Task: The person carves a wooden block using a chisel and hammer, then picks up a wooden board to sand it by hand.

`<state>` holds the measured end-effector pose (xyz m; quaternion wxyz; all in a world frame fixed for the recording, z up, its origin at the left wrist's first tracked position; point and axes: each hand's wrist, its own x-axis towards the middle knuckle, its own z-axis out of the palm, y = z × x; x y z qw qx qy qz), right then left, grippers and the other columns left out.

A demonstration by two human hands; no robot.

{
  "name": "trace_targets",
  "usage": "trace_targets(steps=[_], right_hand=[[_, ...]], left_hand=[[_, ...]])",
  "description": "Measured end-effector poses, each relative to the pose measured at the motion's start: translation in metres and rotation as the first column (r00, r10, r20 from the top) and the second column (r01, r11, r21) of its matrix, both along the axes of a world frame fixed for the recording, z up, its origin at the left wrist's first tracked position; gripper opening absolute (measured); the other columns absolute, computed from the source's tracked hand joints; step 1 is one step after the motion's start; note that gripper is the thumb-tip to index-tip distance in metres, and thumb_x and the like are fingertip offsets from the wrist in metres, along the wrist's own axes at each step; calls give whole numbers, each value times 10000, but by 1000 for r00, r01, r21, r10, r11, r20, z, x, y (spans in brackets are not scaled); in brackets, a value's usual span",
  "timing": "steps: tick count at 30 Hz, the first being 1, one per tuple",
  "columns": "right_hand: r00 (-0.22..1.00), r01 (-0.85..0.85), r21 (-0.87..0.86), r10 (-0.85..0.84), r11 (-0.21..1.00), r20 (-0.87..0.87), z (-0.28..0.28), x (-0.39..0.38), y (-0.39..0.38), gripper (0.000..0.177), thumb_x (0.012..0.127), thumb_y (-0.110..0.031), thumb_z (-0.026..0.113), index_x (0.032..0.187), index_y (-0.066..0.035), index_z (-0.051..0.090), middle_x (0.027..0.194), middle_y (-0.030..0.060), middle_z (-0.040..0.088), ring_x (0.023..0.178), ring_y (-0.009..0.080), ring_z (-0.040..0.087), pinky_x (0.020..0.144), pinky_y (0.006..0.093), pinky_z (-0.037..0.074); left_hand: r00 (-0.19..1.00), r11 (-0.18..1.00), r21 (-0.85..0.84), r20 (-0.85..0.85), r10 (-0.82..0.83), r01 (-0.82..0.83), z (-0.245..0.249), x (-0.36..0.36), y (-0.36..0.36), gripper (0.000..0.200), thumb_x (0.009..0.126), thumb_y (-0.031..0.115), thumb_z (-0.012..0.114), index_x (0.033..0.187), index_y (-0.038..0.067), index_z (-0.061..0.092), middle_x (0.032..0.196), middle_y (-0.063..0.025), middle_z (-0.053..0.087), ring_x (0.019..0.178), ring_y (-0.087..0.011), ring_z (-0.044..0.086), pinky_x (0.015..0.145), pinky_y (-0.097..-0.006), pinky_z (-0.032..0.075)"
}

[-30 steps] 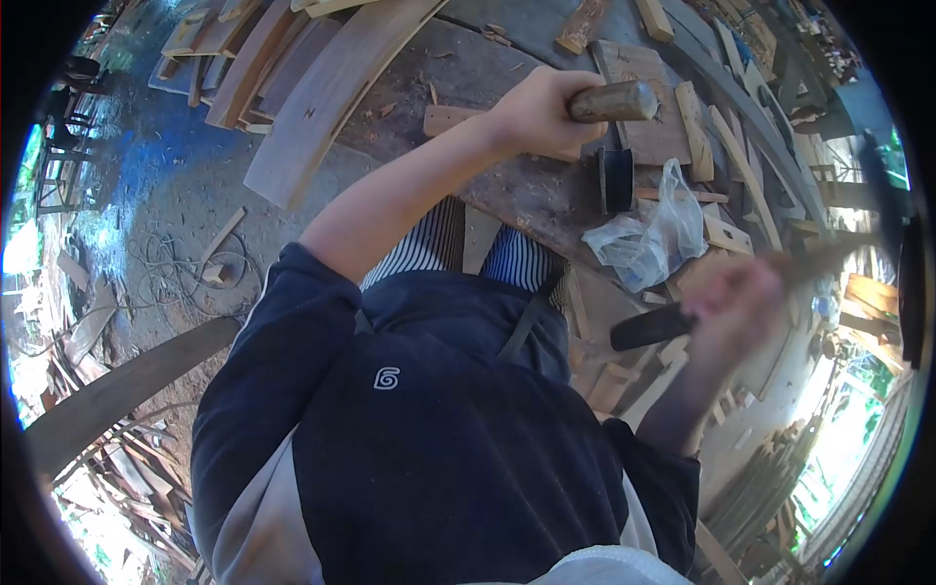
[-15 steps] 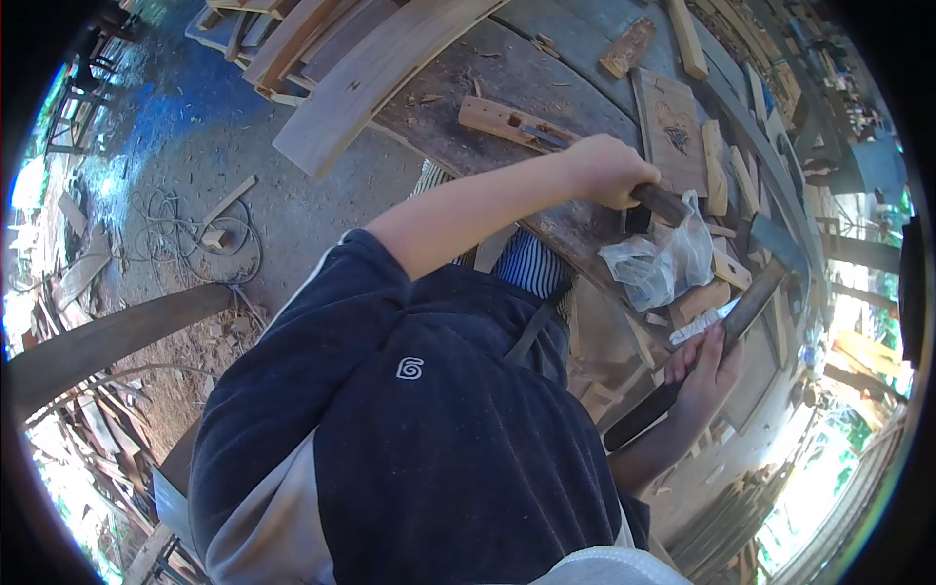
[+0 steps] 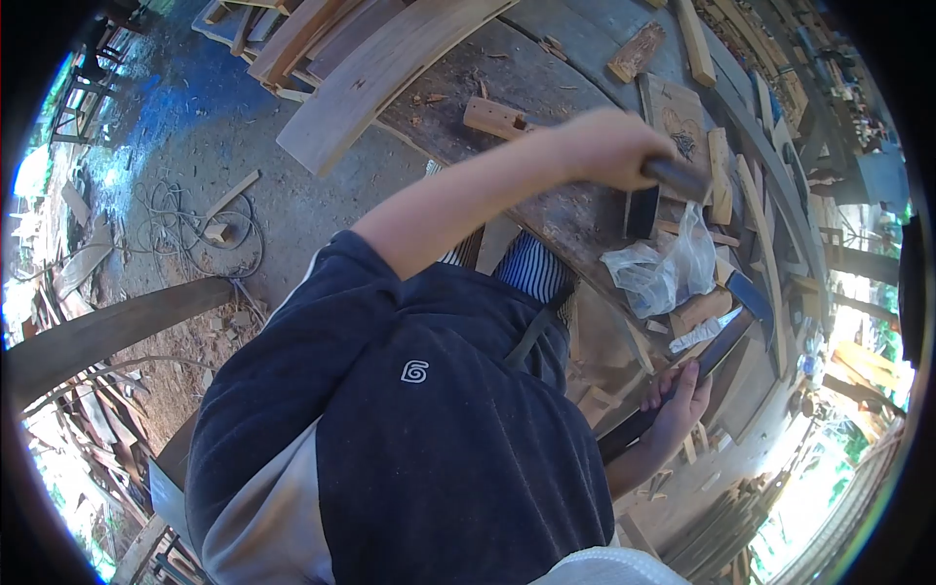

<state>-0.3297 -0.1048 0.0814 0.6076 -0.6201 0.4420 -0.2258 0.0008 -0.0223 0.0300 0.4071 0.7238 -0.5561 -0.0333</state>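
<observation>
My left hand (image 3: 634, 151), slightly blurred, is closed around a dark, blunt-ended, handle-like bar (image 3: 680, 180) above the workbench. A flat dark piece (image 3: 640, 213) shows just below that hand. My right hand (image 3: 682, 402) grips a long dark-handled tool (image 3: 720, 349), low at the right; a blue-grey head (image 3: 751, 300) shows across its far end. Between my hands lies a crumpled clear plastic bag (image 3: 665, 268), with a white wrapped strip (image 3: 704, 331) near the right tool. Behind my left forearm, a wooden hand plane (image 3: 493, 117) rests on the bench, partly covered.
Curved boards (image 3: 375, 83) are stacked at the bench's left end. A wooden board (image 3: 673, 102), a wood block (image 3: 636, 51) and several strips cover the far side. A coiled cord (image 3: 200, 234) lies on the floor, left. A curved dark beam (image 3: 127, 331) juts in from the left.
My left hand has shifted right with the dark bar, exposing more of the flat dark piece. My right hand has drawn slightly toward me, and the tool's blue-grey head has come down.
</observation>
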Motion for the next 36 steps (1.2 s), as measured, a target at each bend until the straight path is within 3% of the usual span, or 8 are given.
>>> trace_targets(steps=[2, 4, 6, 8, 11, 22, 32, 36], right_hand=[[1000, 16, 13, -16, 1000, 3, -3, -2, -1, 186, 1026, -250, 498, 964, -81, 453, 634, 11, 429, 430, 83, 395, 362, 235, 337], [999, 30, 25, -30, 999, 9, -5, -3, -3, 185, 1025, -251, 502, 966, -82, 455, 639, 11, 432, 431, 83, 396, 362, 236, 337], [998, 58, 51, -57, 997, -12, -8, -3, -4, 175, 1023, -250, 506, 978, -88, 456, 645, 11, 437, 435, 84, 401, 368, 238, 340], [998, 59, 69, -59, 996, -5, -11, -1, -4, 170, 1022, -249, 507, 986, -91, 458, 645, 11, 439, 437, 84, 403, 372, 239, 342], [999, 47, 102, -48, 994, 2, -13, 5, -3, 161, 1022, -245, 508, 997, -93, 461, 644, 11, 441, 438, 84, 404, 378, 243, 347], [1000, 4, 103, -4, 995, 0, -10, 11, 0, 159, 1017, -237, 516, 1000, -86, 466, 637, 12, 439, 443, 88, 408, 391, 250, 359], [999, 7, 153, -12, 988, 32, -17, 7, 2, 170, 1018, -249, 516, 973, -95, 461, 637, 11, 447, 445, 89, 418, 391, 249, 361], [999, 38, 137, -43, 990, 32, -20, 5, -4, 173, 1019, -251, 513, 962, -95, 463, 638, 13, 445, 442, 90, 412, 384, 245, 352]], left_hand=[[960, 982, -183, -280, 3, -56, 5, 22, 23, 372, 777, 383, 774, 1005, 104, 681, 824, -106, 682, 740, -251, 647, 723, -357, 510], [898, 989, 12, -418, 136, -145, 13, 46, 57, 512, 739, 460, 797, 1101, 115, 686, 944, -123, 710, 853, -254, 681, 775, -385, 528], [933, 909, 290, -110, 344, -300, 2, 70, 85, 500, 741, 445, 785, 1111, 125, 684, 961, -117, 711, 907, -278, 679, 815, -391, 523], [942, 841, 431, 76, 327, -326, -32, 82, 109, 482, 749, 395, 778, 1101, 82, 679, 951, -140, 703, 915, -312, 670, 821, -414, 507], [909, 722, 592, 45, 415, -359, -47, 67, 122, 495, 740, 386, 767, 1126, 92, 673, 1038, -148, 698, 1029, -339, 647, 861, -439, 504], [714, 634, 624, -168, 680, -457, -41, -17, 108, 534, 759, 473, 755, 1085, 59, 667, 1040, -186, 691, 1029, -346, 652, 876, -446, 516], [755, 697, 434, -56, 654, -571, -41, -25, 80, 365, 786, 389, 724, 972, 79, 678, 819, -151, 698, 828, -343, 687, 758, -433, 545], [985, 982, 94, -34, 167, -163, 14, -21, 50, 218, 755, 284, 723, 913, 138, 685, 792, -97, 694, 762, -292, 683, 695, -415, 539]])
